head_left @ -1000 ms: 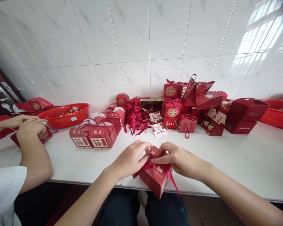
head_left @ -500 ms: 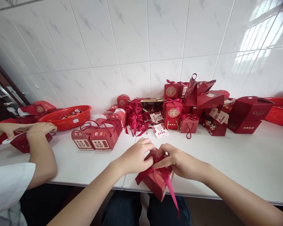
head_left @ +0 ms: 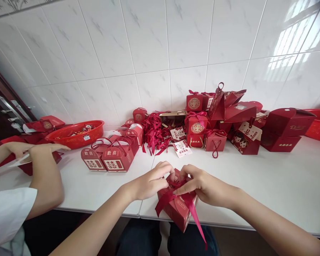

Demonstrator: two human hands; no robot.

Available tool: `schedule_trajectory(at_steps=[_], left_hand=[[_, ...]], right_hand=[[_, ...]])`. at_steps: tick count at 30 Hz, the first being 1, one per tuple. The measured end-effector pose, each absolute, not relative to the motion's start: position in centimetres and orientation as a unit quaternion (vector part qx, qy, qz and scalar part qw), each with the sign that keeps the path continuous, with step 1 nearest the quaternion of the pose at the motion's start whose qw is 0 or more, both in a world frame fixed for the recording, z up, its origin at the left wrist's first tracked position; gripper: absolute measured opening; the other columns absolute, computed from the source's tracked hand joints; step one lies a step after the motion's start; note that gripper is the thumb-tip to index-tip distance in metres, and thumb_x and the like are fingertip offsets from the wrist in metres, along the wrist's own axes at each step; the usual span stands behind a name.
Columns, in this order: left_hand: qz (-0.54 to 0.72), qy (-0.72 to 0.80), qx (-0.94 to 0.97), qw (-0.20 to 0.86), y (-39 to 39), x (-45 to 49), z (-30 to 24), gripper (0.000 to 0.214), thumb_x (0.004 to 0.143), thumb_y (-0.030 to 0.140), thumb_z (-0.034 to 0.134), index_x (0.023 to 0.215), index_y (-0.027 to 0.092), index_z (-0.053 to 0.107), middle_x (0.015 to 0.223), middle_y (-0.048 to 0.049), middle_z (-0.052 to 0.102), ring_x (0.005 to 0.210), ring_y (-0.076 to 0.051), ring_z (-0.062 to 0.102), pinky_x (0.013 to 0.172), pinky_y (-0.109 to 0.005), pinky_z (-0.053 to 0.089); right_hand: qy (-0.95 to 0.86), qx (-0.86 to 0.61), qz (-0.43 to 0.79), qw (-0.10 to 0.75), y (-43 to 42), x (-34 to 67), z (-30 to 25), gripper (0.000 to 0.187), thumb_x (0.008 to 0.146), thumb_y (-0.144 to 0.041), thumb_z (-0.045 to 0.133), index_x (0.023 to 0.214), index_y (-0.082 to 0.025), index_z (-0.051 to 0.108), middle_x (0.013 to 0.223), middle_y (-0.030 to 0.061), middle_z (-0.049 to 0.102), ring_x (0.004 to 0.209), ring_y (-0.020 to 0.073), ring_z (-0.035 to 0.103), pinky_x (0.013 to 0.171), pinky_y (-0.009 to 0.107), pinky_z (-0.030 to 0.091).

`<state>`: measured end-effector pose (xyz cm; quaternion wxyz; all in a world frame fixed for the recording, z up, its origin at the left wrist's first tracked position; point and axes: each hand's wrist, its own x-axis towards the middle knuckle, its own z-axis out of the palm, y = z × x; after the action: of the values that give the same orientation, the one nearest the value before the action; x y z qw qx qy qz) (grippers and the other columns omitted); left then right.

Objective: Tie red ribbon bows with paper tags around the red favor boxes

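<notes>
A small red gift box (head_left: 178, 210) stands at the near edge of the white table (head_left: 269, 185), partly over the edge. My left hand (head_left: 149, 182) and my right hand (head_left: 200, 185) meet on top of it. Both pinch a dark red ribbon (head_left: 192, 209) that crosses the box top. One ribbon tail hangs down past the table edge on the right, a shorter one on the left.
Another person's hands (head_left: 34, 151) work a flat red box at the far left. Finished handled boxes (head_left: 110, 158) stand left of centre. A heap of loose ribbons (head_left: 154, 133), tags and piled red boxes (head_left: 229, 121) lines the tiled wall. Red baskets (head_left: 74, 133) sit at both ends.
My fingers have drawn closer together on the ribbon atop the box, and the box has shifted slightly. The other person's hands have lowered over their flat box.
</notes>
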<state>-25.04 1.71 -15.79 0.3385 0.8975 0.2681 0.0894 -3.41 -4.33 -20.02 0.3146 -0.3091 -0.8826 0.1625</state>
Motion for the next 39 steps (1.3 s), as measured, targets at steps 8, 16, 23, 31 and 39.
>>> schedule_trajectory(at_steps=[8, 16, 23, 31, 39], left_hand=[[0.218, 0.257, 0.907, 0.254, 1.6, -24.9, -17.1, 0.01, 0.078, 0.013, 0.058, 0.083, 0.021, 0.059, 0.093, -0.0004, 0.059, 0.092, -0.015, 0.056, 0.086, -0.029, 0.045], [0.315, 0.238, 0.894, 0.213, 1.7, -24.6, -18.7, 0.008, 0.08, 0.014, 0.064, 0.083, 0.02, 0.068, 0.087, -0.0018, 0.07, 0.087, -0.015, 0.065, 0.079, -0.027, 0.051], [0.28, 0.112, 0.944, -0.134, 1.6, -25.7, -17.9, 0.018, 0.091, 0.01, 0.048, 0.091, 0.016, 0.065, 0.084, -0.0042, 0.072, 0.084, -0.017, 0.066, 0.092, -0.041, 0.046], [0.229, 0.085, 0.941, -0.235, 1.3, -25.8, -17.3, 0.023, 0.09, 0.006, 0.043, 0.101, 0.017, 0.06, 0.084, -0.0046, 0.068, 0.09, -0.02, 0.062, 0.096, -0.048, 0.043], [0.204, 0.208, 0.956, -0.012, 0.7, -24.2, -17.2, 0.033, 0.081, 0.005, 0.04, 0.107, 0.016, 0.058, 0.112, -0.0099, 0.06, 0.104, -0.023, 0.054, 0.089, -0.037, 0.048]], right_hand=[[-0.872, -0.315, 0.177, 0.331, -4.3, -3.4, -20.5, 0.06, 0.075, 0.011, 0.045, 0.108, -0.031, 0.072, 0.098, 0.0072, 0.056, 0.093, 0.0156, 0.054, 0.075, 0.025, 0.049], [-0.87, -0.313, 0.182, 0.335, -4.3, -3.4, -20.6, 0.059, 0.075, 0.011, 0.046, 0.108, -0.03, 0.072, 0.101, 0.0072, 0.055, 0.095, 0.0157, 0.054, 0.081, 0.027, 0.049], [-0.869, -0.309, 0.183, 0.339, -4.3, -3.1, -20.5, 0.051, 0.08, 0.006, 0.047, 0.108, -0.028, 0.073, 0.097, 0.0076, 0.054, 0.092, 0.015, 0.054, 0.083, 0.029, 0.05], [-0.869, -0.312, 0.186, 0.336, -4.2, -3.1, -20.4, 0.056, 0.076, 0.01, 0.043, 0.107, -0.026, 0.073, 0.097, 0.0076, 0.053, 0.09, 0.0144, 0.054, 0.079, 0.027, 0.051], [-0.87, -0.31, 0.183, 0.336, -4.2, -3.0, -20.6, 0.057, 0.077, 0.009, 0.041, 0.107, -0.029, 0.072, 0.096, 0.0071, 0.052, 0.09, 0.0144, 0.053, 0.074, 0.026, 0.051]])
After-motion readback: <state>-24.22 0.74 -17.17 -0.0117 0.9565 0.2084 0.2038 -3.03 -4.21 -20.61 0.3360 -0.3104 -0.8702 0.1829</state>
